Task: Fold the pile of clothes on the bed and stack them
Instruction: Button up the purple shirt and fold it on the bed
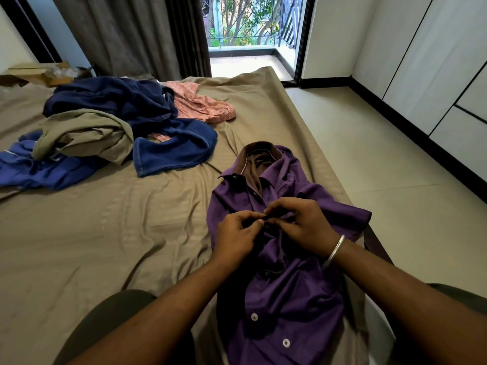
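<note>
Pinching one purple shirt (pixel 287 291) placket (two hands (pixel 234 239)).

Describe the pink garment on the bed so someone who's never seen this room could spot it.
On the bed, find the pile of unfolded clothes toward the window. The pink garment lies at the pile's window-side edge, the only pale patterned piece beside dark blue fabric.

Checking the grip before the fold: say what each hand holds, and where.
Both the left hand and right hand pinch the purple shirt at its front button strip, mid-chest, fingertips meeting at one button.
</note>
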Available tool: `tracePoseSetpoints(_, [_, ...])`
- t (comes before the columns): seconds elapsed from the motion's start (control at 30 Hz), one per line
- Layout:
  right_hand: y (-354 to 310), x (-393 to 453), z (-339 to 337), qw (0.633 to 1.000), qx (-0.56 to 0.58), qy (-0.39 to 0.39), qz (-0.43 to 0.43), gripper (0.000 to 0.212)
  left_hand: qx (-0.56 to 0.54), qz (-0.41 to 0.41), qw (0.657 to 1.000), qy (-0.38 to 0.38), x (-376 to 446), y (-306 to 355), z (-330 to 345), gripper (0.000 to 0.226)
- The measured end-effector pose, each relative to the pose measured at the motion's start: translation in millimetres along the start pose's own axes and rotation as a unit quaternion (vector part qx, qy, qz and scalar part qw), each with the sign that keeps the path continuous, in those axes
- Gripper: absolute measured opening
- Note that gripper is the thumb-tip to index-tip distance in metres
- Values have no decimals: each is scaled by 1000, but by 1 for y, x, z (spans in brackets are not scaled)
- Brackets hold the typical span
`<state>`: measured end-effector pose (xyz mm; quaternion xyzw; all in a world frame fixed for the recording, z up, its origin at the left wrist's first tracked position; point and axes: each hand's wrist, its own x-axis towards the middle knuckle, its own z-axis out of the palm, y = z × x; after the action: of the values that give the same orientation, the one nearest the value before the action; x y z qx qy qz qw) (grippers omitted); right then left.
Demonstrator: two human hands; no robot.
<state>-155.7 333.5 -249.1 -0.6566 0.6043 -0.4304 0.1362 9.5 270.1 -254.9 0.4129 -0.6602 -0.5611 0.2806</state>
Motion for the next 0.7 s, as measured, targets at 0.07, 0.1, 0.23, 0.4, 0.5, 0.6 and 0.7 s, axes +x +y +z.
tracePoseSetpoints(0.07, [-1, 0, 2, 1000, 13, 9, 17, 21, -21, -8, 1000, -1, -1, 1, 1, 18])
tracePoseSetpoints(0.1, [-1, 1, 3, 999, 20, 11, 24, 21, -27, -10, 1000, 1, -1, 1, 1, 17])
tracePoseSetpoints(0.23, [-2, 0, 3, 999, 22, 12, 39, 20, -25, -32, 999, 15, 2, -3, 1, 6])
tracePoseSetpoints(0.4, [-2, -1, 5, 999, 14, 20, 32, 21, -84, -46, 995, -3, 0, 1, 4, 10])
tracePoseSetpoints(0.5, [-1, 1, 2, 999, 4, 14, 39, 24, -160, -98, 982, -16, -2, 11, 4, 10])
tracePoseSetpoints(0.6, [1, 1, 1, 998, 16, 11, 58, 21, -206, -120, 970, -40, -3, 14, 5, 18])
tracePoseSetpoints(0.7, [3, -1, 2, 997, 14, 15, 74, 17, -193, -107, 974, -40, -5, 16, 5, 19])
